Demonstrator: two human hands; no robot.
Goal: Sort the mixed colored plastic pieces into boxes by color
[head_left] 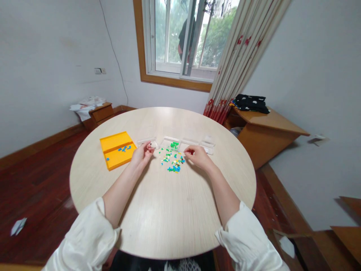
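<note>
The loose coloured pieces (175,168) lay scattered on the worktop (169,210) between the hands: to the right of the left hand (142,154) and just left of the right hand (197,155). The left hand was partly closed, fingers curled, beside the leftmost clear tray (155,143); whether it gripped a piece could not be determined. The right hand was partly closed, fingertips drawn together; its contents could not be determined. Green pieces (174,145) occupied the adjacent clear tray (166,141). Blue pieces (124,149) lay in the open yellow case (115,142), left of the left hand.
</note>
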